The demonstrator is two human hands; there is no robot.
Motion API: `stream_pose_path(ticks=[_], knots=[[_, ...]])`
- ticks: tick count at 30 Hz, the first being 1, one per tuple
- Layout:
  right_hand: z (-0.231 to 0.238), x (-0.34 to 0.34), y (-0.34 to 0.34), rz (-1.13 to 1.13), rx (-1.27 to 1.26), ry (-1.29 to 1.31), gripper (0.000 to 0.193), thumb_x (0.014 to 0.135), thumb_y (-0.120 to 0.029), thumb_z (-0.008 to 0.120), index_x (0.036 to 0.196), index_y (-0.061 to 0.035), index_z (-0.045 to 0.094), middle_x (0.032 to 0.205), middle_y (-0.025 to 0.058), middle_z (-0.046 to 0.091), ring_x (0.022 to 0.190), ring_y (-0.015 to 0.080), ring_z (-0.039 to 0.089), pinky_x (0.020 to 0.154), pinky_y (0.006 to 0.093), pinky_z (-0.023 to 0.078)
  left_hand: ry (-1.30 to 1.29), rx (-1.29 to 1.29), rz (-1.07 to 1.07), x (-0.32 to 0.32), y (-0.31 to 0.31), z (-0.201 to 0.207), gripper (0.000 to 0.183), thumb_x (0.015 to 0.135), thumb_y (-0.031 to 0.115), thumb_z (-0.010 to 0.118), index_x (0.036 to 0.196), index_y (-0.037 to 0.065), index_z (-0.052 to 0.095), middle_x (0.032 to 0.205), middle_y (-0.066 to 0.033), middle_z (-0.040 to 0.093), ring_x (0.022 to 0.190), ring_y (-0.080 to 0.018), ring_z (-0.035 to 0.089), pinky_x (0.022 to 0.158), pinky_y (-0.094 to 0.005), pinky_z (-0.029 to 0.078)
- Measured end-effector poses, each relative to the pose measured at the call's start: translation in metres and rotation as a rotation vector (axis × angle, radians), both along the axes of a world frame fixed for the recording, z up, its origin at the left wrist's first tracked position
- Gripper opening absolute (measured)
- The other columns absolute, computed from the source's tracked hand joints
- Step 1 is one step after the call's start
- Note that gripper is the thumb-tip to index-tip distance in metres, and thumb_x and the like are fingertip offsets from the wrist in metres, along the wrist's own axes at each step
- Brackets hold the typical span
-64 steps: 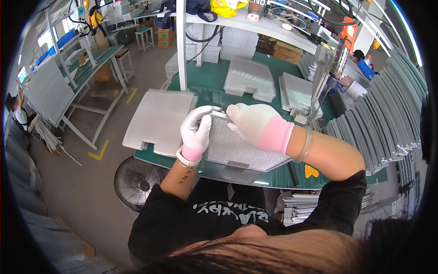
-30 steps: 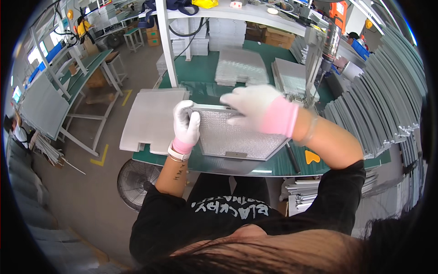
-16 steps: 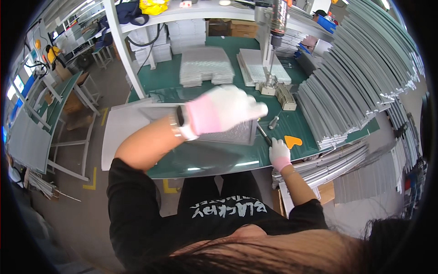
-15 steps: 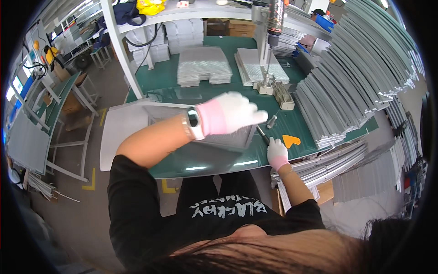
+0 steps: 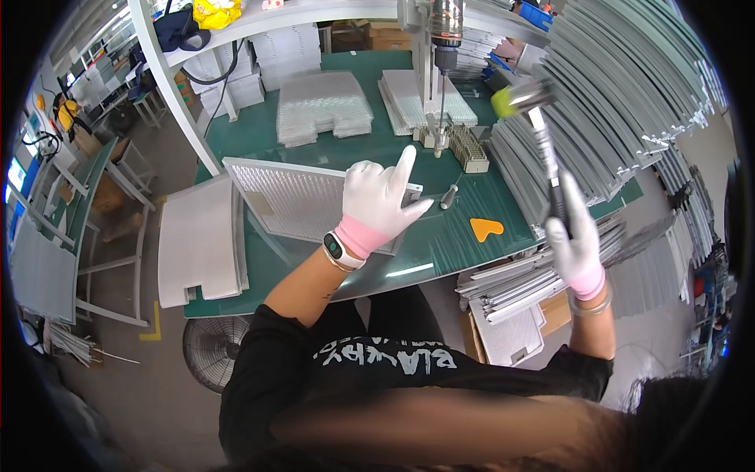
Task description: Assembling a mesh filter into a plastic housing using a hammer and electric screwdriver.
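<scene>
My left hand [image 5: 379, 195], in a white glove with a pink cuff, grips the upper edge of a framed mesh panel [image 5: 295, 197]. The panel leans up off the green tabletop. My index finger and thumb stick out while the other fingers curl at the edge. My right hand [image 5: 576, 240], gloved alike, is closed around the dark handle of a mallet [image 5: 544, 149]. Raised at the right, the mallet has a metal head with a yellow-green face. Between the hands lie a small screwdriver [image 5: 449, 197] and a flat orange V-shaped piece [image 5: 486, 229].
A power driver [image 5: 446, 35] hangs above metal blocks [image 5: 469, 155]. Stacked panels [image 5: 324, 106] stand at the back, others [image 5: 197, 240] at the left. Tall rows of grey panels [image 5: 621, 102] crowd the right. A fan [image 5: 211, 350] is below the table's front edge [image 5: 259, 308].
The mallet has been picked up from the table and raised to the right by my right hand. My left hand has come nearer, and the framed panel is tilted up.
</scene>
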State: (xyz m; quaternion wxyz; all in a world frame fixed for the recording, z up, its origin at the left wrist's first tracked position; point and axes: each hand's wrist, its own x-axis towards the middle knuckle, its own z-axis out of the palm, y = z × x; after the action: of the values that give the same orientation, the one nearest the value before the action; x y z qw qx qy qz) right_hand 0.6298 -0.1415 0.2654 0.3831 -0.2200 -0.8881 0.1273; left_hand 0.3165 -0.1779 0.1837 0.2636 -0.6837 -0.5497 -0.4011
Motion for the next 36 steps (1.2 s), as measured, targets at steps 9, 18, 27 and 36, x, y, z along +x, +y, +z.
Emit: stream_pose_path(ticks=[9, 18, 27, 36], knots=[[-0.013, -0.028, -0.019, 0.015, 0.104, -0.425, 0.053, 0.092, -0.006, 0.057, 0.142, 0.0019, 0.042, 0.097, 0.0195, 0.065, 0.074, 0.0341, 0.065, 0.067, 0.0360, 0.054, -0.050, 0.062, 0.041, 0.003, 0.006, -0.008, 0.075, 0.062, 0.032, 0.079, 0.128, 0.003, 0.056, 0.061, -0.0026, 0.046, 0.058, -0.0215, 0.049, 0.064, -0.0387, 0.039], [-0.090, -0.026, -0.022, -0.055, -0.211, -0.199, 0.059, 0.088, -0.002, 0.055, 0.146, -0.0042, 0.039, 0.104, 0.0232, 0.066, 0.081, 0.0315, 0.068, 0.075, 0.0346, 0.053, -0.121, 0.000, 0.017, 0.012, -0.001, -0.007, 0.063, 0.063, 0.027, 0.073, 0.120, 0.003, 0.061, 0.060, -0.0024, 0.047, 0.058, -0.0233, 0.049, 0.064, -0.0399, 0.038], [-0.206, -0.097, 0.082, -0.224, -0.258, -0.354, 0.069, 0.088, -0.019, 0.062, 0.147, -0.0023, 0.030, 0.124, 0.0310, 0.043, 0.113, 0.0481, 0.048, 0.099, 0.0513, 0.041, -0.138, 0.133, -0.099, 0.014, 0.003, -0.020, 0.050, 0.063, 0.028, 0.073, 0.107, 0.007, 0.064, 0.069, -0.0031, 0.053, 0.062, -0.0237, 0.051, 0.068, -0.0406, 0.037], [0.125, -0.224, 0.116, 0.246, 0.171, 0.493, 0.067, 0.088, -0.013, 0.064, 0.146, -0.0017, 0.034, 0.126, 0.0145, 0.055, 0.111, 0.0252, 0.057, 0.094, 0.0352, 0.049, -0.090, 0.097, -0.077, 0.014, 0.024, -0.015, 0.026, 0.060, 0.028, 0.076, 0.060, 0.011, 0.056, 0.062, -0.0042, 0.046, 0.061, -0.0250, 0.050, 0.061, -0.0404, 0.037]])
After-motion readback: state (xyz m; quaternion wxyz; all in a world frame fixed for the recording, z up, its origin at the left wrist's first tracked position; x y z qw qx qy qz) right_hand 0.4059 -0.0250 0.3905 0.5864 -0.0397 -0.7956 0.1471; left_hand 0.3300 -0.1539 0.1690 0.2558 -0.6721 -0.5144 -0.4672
